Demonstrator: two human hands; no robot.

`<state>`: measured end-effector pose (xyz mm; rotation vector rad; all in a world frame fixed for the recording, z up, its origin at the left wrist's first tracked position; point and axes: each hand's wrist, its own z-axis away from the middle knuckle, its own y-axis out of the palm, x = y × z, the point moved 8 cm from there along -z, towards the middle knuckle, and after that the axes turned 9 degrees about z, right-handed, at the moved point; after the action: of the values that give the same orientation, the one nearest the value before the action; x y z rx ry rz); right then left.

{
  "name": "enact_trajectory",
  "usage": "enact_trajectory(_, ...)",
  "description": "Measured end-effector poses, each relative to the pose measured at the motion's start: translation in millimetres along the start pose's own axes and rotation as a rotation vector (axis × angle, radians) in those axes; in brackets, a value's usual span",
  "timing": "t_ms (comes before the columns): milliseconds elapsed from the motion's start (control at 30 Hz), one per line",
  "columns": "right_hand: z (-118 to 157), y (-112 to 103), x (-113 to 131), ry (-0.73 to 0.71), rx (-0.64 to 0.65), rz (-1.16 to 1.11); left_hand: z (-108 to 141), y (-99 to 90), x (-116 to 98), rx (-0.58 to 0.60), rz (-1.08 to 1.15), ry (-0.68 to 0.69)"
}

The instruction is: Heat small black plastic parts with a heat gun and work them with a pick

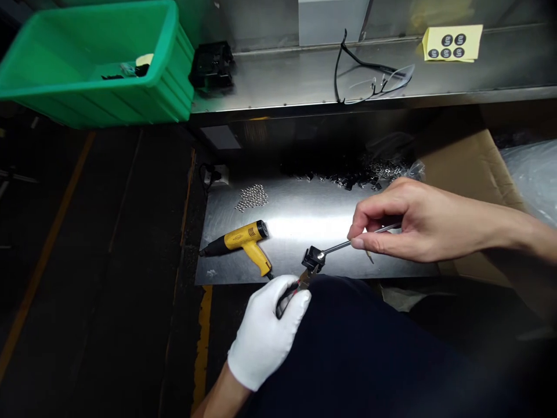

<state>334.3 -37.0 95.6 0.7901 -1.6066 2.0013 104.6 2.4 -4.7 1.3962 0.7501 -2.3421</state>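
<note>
My left hand (265,331), in a white glove, grips small pliers (302,281) with red and black handles. Their jaws hold a small black part (313,259). My right hand (404,223) is bare and pinches a thin steel rod tool (357,239) between thumb and fingers. The rod's tip touches the black part. Behind my hands, a yellow and black heat gun (246,241) lies on its side on a steel sheet (304,197), just beyond my left hand.
Small metal beads (252,197) and a row of dark parts (343,171) lie on the sheet. On the shelf above are a green plastic bin (87,75), safety glasses (374,75) and a sticker sheet (452,43). A cardboard box (470,168) stands at right.
</note>
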Motion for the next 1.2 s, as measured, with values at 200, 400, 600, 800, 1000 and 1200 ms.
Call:
enact_trajectory(200, -5, 6, 6, -0.071, 0.115, 0.106, -1, -0.2, 5, 0.023, -0.148, 0.033)
enact_trajectory(400, -5, 12, 3, -0.086, 0.119, 0.092, -3, -3.9, 5, 0.023, -0.158, 0.024)
enact_trajectory(600, -4, 23, 0, -0.121, 0.124, 0.119, -5, -3.4, 5, 0.006, -0.13, 0.018)
enact_trajectory(800, -2, 27, -1, -0.076, 0.149, 0.139, -6, 0.2, 6, 0.027, -0.159, 0.033)
enact_trajectory(1000, -3, 26, 5, -0.04, 0.136, 0.219, -8, 0.2, 10, -0.012, -0.069, 0.026)
enact_trajectory(1200, -2, 26, 11, -0.022, 0.106, 0.29, -5, 2.4, 8, -0.075, -0.119, 0.076)
